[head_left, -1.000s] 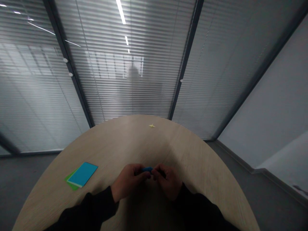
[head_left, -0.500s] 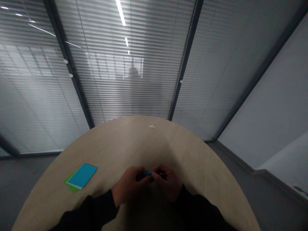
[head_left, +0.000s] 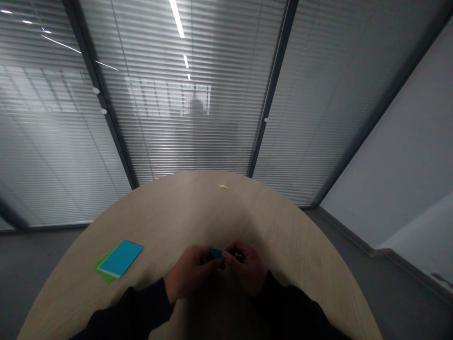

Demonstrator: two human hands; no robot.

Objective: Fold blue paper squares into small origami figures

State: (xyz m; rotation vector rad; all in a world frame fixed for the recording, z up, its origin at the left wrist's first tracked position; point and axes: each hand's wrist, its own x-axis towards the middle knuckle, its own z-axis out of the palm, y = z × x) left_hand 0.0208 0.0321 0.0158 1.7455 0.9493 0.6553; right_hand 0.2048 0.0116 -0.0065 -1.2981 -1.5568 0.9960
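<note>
My left hand (head_left: 189,274) and my right hand (head_left: 246,269) meet over the near middle of a round wooden table (head_left: 170,217). Both pinch a small blue piece of paper (head_left: 216,252) between their fingertips; most of it is hidden by the fingers. Dark sleeves cover both arms.
A stack of blue and green paper sheets (head_left: 120,259) lies on the table to the left. A small yellow folded paper shape (head_left: 222,186) sits near the far edge. Glass walls with closed blinds stand behind the table, with grey floor on both sides.
Both hands have drawn slightly nearer to me with the blue piece still pinched between them; less of it shows now. Nothing else has moved.
</note>
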